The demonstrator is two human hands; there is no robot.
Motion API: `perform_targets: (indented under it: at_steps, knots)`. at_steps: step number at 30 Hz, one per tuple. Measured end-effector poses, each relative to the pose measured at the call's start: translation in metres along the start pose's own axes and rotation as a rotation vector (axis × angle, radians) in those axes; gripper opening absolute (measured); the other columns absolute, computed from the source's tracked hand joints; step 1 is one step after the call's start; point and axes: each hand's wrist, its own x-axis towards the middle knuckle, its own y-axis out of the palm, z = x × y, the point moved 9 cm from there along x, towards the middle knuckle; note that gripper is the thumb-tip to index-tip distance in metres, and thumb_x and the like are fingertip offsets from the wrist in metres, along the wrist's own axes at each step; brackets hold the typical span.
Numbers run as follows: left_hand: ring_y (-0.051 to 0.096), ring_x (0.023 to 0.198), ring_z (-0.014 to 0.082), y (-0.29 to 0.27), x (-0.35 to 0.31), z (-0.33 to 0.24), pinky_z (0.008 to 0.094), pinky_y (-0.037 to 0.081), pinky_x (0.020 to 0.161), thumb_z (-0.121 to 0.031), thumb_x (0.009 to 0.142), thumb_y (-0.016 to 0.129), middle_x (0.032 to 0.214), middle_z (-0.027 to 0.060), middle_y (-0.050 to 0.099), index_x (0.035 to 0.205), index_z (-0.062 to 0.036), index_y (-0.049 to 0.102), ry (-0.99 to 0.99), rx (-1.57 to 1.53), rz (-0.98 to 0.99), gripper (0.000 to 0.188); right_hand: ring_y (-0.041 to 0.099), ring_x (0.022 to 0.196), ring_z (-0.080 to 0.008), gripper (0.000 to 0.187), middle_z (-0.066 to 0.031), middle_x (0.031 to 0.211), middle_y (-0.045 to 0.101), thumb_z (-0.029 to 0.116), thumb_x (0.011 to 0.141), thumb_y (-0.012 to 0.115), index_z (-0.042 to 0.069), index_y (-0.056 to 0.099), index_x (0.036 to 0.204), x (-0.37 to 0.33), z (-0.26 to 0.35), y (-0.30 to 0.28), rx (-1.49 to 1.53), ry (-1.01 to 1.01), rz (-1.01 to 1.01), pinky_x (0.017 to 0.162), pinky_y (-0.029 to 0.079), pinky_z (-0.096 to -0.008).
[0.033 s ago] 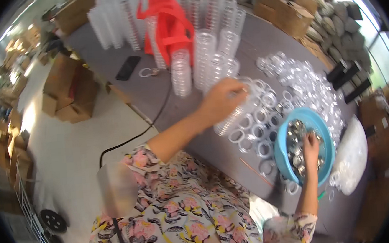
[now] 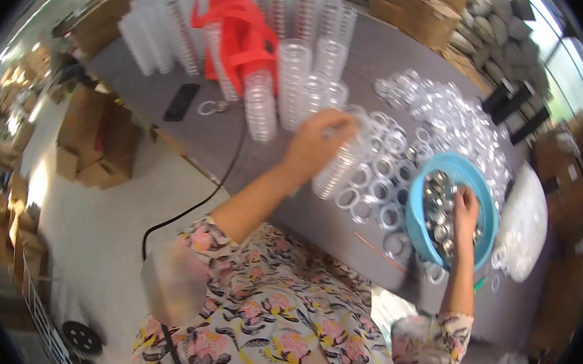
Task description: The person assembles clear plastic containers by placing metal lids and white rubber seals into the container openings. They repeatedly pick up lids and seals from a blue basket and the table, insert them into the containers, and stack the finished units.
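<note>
My left hand (image 2: pixel 319 145) is closed, its curled fingers at the far end of a slanting stack of clear plastic rings (image 2: pixel 335 175); the hand partly hides the stack. Inside the light blue plastic basin (image 2: pixel 416 221), my right hand (image 2: pixel 466 211) is closed, fingertips pinched together over silvery round metal pieces (image 2: pixel 438 201). Whatever those fingertips hold is too small to make out. Between the two hands, loose clear rings (image 2: pixel 380 190) lie scattered on the grey table (image 2: pixel 309 232).
Tall stacks of clear rings (image 2: pixel 295 79) and a red bag (image 2: pixel 243 42) stand at the back. A large heap of clear rings (image 2: pixel 446 108) spreads behind the basin, with a filled clear bag (image 2: pixel 524 225) at right. A phone (image 2: pixel 181 102) and black cable (image 2: pixel 235 166) lie left.
The whole view has shifted slightly. My right hand has risen a little inside the basin; my left hand stays by the ring stack.
</note>
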Motion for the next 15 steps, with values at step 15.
perform_targets:
  at_steps: [15]
  knots:
    - [0.057, 0.089, 0.0236, -0.032, -0.103, 0.082, 0.0451, 0.034, 0.097, -0.009, 0.078, 0.063, 0.091, 0.0052, 0.061, 0.1, -0.0072, 0.061, 0.21, 0.784, 0.131, 0.023, 0.053, 0.085, -0.0239, 0.015, -0.0038, 0.085, 0.061, 0.004, 0.072, 0.066, 0.008, 0.066, 0.086, -0.055, 0.212, 0.153, -0.238, -0.969, 0.122, 0.076, 0.041, -0.0351]
